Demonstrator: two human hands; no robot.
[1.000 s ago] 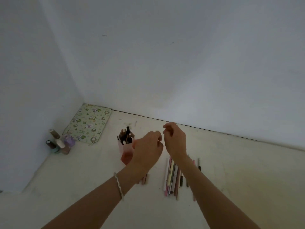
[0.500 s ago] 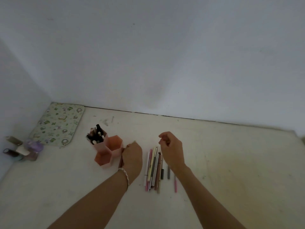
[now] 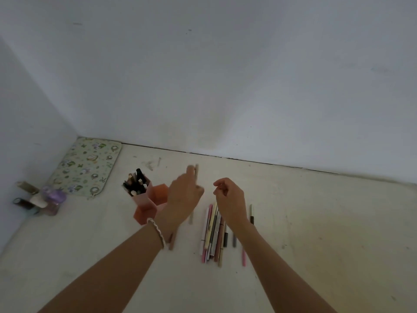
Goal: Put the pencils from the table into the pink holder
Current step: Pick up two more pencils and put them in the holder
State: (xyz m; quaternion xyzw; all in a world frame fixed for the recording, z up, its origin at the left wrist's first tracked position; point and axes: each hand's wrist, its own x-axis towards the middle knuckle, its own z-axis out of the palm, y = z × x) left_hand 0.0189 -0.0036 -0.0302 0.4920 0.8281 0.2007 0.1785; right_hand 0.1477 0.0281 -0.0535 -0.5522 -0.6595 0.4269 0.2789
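Note:
The pink holder (image 3: 144, 213) is a cluster of hexagonal cups left of centre; its rear-left cup holds several dark pens (image 3: 135, 182), the other cups look empty. My left hand (image 3: 184, 197) hovers just right of the holder, pinching a pale beige pencil (image 3: 196, 171) that points up past my fingers. A bundle of pencils (image 3: 212, 231) lies on the table below my right hand (image 3: 230, 197), which is loosely curled above it and holds nothing. Single pencils lie near my left wrist (image 3: 171, 241) and right of the bundle (image 3: 251, 213).
A floral mat (image 3: 86, 166) lies in the back-left corner. Small bottles (image 3: 38, 198) stand against the left wall. White walls close the table at the back and left. Bare tabletop (image 3: 327, 233) stretches to the right.
My left hand has risen from the table beside the holder with a beige pencil in its fingers. My right hand stays above the bundle. The view has shifted.

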